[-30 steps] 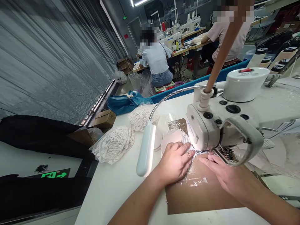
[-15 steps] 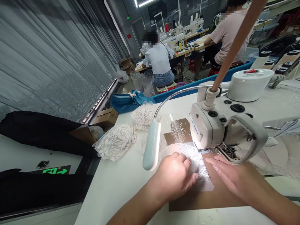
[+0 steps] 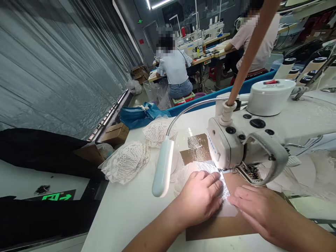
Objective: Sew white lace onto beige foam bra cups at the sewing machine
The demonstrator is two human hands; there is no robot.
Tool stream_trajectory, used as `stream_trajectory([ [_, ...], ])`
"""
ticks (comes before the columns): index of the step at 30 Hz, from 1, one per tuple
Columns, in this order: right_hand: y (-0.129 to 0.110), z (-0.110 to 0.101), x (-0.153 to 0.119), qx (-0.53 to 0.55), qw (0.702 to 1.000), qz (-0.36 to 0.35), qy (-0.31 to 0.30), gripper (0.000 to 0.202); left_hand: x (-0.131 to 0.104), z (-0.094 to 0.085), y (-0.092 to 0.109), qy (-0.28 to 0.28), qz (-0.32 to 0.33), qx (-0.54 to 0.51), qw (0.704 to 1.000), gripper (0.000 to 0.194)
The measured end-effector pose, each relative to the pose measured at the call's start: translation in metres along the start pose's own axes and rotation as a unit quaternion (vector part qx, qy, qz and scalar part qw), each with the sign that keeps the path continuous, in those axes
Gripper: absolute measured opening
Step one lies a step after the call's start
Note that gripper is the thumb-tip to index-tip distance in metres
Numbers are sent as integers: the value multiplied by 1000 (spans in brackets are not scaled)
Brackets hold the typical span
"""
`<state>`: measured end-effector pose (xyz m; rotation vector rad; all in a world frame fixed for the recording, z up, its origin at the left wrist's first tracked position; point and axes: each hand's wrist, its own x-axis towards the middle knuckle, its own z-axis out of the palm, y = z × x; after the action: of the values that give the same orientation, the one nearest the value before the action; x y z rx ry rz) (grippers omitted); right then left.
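Note:
A white lace piece (image 3: 225,191) lies on the brown plate under the sewing machine head (image 3: 225,145). My left hand (image 3: 203,196) rests on the lace with its fingers laid out flat, close to the needle area, and covers much of it. On the other side, my right hand (image 3: 258,206) has its fingers drawn together, thumb and fingertip at the right edge of the lace. A pale, smooth backing (image 3: 228,210) shows below the lace. The needle and presser foot are mostly hidden.
Lace cup-shaped pieces (image 3: 126,161) lie stacked at the left of the white table (image 3: 120,210). A bendable lamp (image 3: 161,168) hangs left of my left hand. Cones of thread (image 3: 286,66) stand behind the machine. Two people sit at sewing machines further back.
My left hand's fingers have flattened out over the lace. My right hand has gone from stretched fingers to drawn-together fingers at the lace edge. The view has shifted slightly.

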<state>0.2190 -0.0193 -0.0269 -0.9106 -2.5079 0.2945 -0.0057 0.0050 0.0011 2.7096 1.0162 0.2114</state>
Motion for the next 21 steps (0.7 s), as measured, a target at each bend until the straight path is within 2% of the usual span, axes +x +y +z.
stream_trajectory([
  [10, 4, 6, 0, -41, 999, 5, 26, 30, 5, 4, -5, 9, 4, 53, 999, 43],
  [17, 9, 11, 3, -144, 989, 34, -5, 40, 5, 8, -10, 33, 11, 83, 996, 35],
  [21, 6, 13, 11, -195, 980, 44, 15, 45, 7, 10, -14, 48, -5, 80, 996, 36],
])
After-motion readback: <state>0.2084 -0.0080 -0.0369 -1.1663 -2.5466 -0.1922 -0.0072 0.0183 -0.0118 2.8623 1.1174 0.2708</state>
